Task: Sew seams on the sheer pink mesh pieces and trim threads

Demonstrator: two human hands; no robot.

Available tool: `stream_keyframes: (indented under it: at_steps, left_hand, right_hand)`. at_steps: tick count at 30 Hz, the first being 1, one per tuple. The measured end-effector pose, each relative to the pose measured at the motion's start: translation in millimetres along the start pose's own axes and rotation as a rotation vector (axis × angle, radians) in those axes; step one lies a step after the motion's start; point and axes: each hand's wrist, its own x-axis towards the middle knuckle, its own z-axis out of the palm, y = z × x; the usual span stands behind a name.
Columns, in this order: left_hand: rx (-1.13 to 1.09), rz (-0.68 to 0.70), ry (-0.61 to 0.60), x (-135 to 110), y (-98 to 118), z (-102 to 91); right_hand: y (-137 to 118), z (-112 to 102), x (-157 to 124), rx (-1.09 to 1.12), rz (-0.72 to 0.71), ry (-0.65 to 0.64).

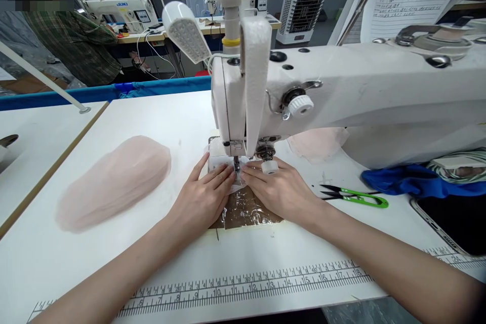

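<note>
My left hand (pixel 207 192) lies flat on the white machine bed with its fingers pointing at the presser foot (pixel 236 163) from the left. From the other side, my right hand (pixel 279 187) rests flat, its fingertips close to the foot. Under the fingertips of both hands is a small piece of sheer whitish fabric (pixel 238 185), mostly covered by the hands and the foot. A brown patch under shiny clear tape (pixel 248 210) sits on the table below my hands. The white sewing machine (pixel 243 91) stands over them.
Stacked sheer pink fabric pieces (pixel 117 182) lie at left; more pink fabric (pixel 319 142) is behind the needle area. Green thread snips (pixel 357 197), a blue cloth (pixel 410 180) and a phone (pixel 451 223) are at right. A printed ruler (pixel 243 291) runs along the front. A person (pixel 76 43) sits beyond.
</note>
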Motion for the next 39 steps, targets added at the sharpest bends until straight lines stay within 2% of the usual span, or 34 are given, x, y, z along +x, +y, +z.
stream_keyframes:
  at_steps: [24, 30, 34, 39]
  left_hand:
    - [0.029, -0.008, 0.010, 1.8, -1.6, 3.2]
    - [-0.015, -0.082, 0.009, 3.3, -1.8, -3.9]
    - [0.044, -0.079, -0.038, 1.1, -3.1, -13.4]
    - [0.137, -0.018, 0.128, 0.8, -1.4, -27.0]
  right_hand:
    - [2.1, 1.8, 1.7, -0.043, 0.005, -0.055]
    - [4.3, 2.7, 1.7, -0.039, 0.009, -0.055]
    - [2.2, -2.7, 1.4, -0.036, 0.013, 0.005]
    - [-13.0, -15.0, 3.5, -0.052, 0.027, 0.168]
